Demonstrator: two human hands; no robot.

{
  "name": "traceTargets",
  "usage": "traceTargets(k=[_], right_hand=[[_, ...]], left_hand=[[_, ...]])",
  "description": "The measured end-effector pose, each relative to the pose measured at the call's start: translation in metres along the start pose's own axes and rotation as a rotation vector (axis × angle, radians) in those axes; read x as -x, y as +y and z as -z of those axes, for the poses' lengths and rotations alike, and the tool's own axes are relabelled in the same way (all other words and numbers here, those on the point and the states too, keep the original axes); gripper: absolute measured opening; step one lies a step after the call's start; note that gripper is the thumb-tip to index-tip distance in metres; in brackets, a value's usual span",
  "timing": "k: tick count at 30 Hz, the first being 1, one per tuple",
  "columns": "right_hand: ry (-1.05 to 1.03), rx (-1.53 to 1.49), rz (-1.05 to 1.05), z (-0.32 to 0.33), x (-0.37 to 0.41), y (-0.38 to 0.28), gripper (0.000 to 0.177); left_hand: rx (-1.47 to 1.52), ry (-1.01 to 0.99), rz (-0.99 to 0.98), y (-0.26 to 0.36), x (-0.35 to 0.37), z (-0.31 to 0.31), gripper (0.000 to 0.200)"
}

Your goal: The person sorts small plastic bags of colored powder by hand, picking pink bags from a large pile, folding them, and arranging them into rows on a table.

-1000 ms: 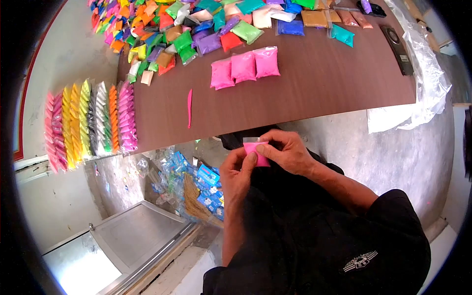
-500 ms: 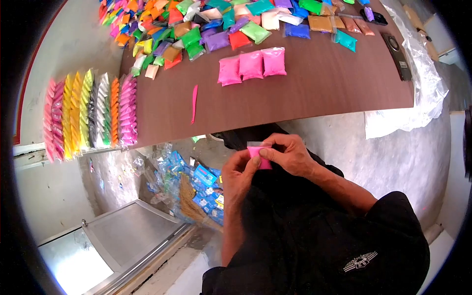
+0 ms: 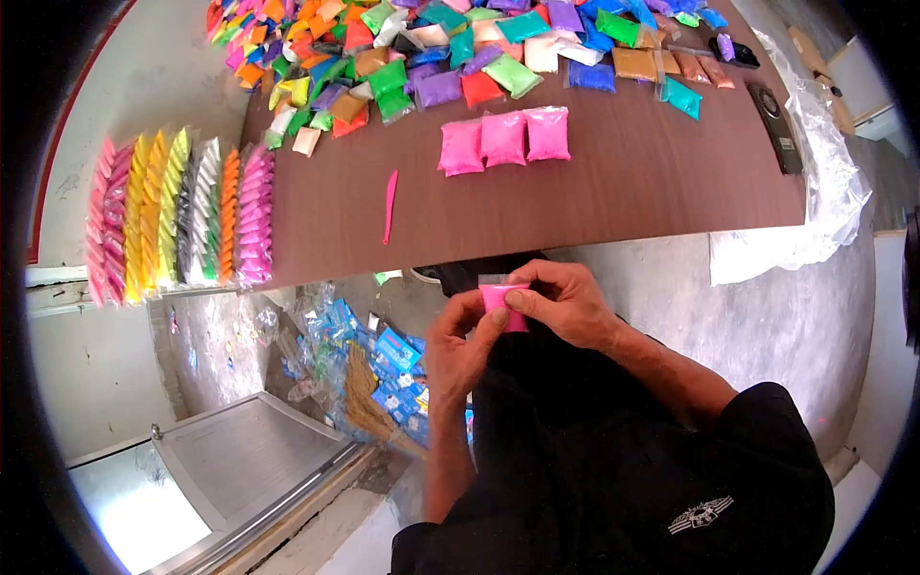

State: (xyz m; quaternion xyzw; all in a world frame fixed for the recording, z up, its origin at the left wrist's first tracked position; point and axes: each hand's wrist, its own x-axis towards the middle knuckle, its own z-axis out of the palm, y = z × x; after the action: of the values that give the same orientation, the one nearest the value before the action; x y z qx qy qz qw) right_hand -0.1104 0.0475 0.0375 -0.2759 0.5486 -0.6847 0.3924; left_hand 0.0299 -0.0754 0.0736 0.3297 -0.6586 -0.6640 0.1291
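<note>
Between both hands is a small clear packet with pink filling (image 3: 494,296), held upright over my lap in front of the table edge. My left hand (image 3: 458,343) pinches its left side, thumb on the front. My right hand (image 3: 567,305) grips the upper right corner between thumb and fingers. The packet's back and the fingertips behind it are hidden. On the table beyond lie three larger pink packets (image 3: 503,140) in a row, touching each other. A pink plastic knife (image 3: 390,208) lies to their left.
A heap of colourful packets (image 3: 441,88) covers the back of the brown table (image 3: 613,192). Packet strips (image 3: 182,211) line its left end. At right are a dark device (image 3: 774,129) and clear plastic sheeting (image 3: 829,182). A straw broom (image 3: 364,393) and blue wrappers lie below.
The view has shifted slightly, so the table items appear a little lower and further right. Both hands keep their hold on the small pink packet, with barely any movement.
</note>
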Motion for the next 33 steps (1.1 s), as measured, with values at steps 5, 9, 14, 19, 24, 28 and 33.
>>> traceTargets(k=[5,9,14,19,24,28,33], right_hand=[[-0.006,-0.059,0.001,0.002,-0.005,-0.004,0.021],[0.001,0.030,-0.035,0.009,-0.005,-0.006,0.020],[0.061,0.082,0.061,0.010,-0.010,-0.008,0.018],[0.006,0.228,0.118,0.012,-0.024,-0.017,0.019],[-0.065,0.104,0.015,0.016,-0.040,-0.021,0.015],[-0.054,0.299,0.117,0.019,-0.053,-0.044,0.020],[-0.055,0.383,0.149,0.017,-0.076,-0.049,0.024]], left_hand=[[-0.093,-0.014,-0.067,-0.002,-0.009,0.003,0.021],[-0.118,-0.027,-0.017,0.002,-0.008,-0.005,0.021],[0.043,0.034,-0.038,0.010,-0.012,-0.021,0.021],[0.004,0.043,-0.005,0.012,-0.019,-0.012,0.023],[-0.085,0.037,-0.055,0.025,-0.030,-0.004,0.020],[0.023,0.112,-0.106,0.022,-0.050,0.009,0.020],[-0.502,0.467,-0.318,0.024,-0.093,0.056,0.025]])
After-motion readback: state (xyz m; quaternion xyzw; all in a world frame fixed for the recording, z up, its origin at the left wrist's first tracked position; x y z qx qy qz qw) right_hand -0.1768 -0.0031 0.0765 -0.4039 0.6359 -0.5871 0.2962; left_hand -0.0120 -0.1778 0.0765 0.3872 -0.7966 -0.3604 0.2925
